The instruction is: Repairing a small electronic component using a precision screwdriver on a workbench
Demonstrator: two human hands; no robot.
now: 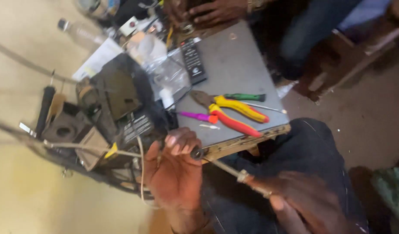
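We find right hand (295,195) motion-blurred, its grip unreadable | co-worker's hand (217,11) cut by top edge | bottle (80,32) blurred.

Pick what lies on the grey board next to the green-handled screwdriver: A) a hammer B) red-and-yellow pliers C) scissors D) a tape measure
B: the red-and-yellow pliers lie on the grey board just below the green-handled screwdriver, their handles pointing toward the board's near edge.
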